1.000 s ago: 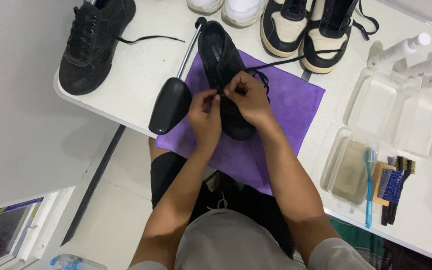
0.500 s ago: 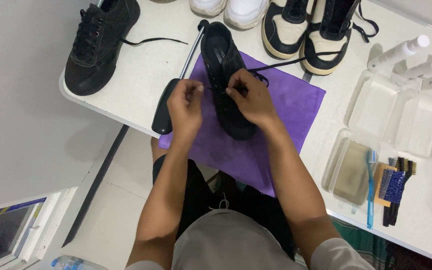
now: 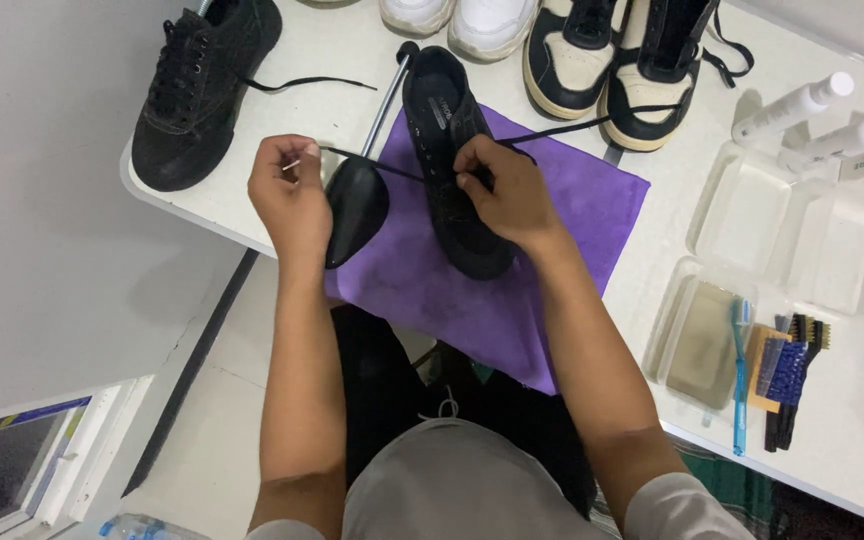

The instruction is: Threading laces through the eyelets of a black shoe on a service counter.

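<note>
The left hand (image 3: 292, 195) pinches a black lace (image 3: 382, 167) pulled taut sideways; the right hand (image 3: 507, 195) grips the black shoe (image 3: 452, 150) (on a purple cloth (image 3: 572, 215)) on the desk (image 3: 282, 130).

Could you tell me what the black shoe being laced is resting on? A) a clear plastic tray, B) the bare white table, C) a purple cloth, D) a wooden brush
C: the black shoe lies on the purple cloth spread over the white table, while the right hand steadies it and the left hand pulls its lace out to the side.
</note>
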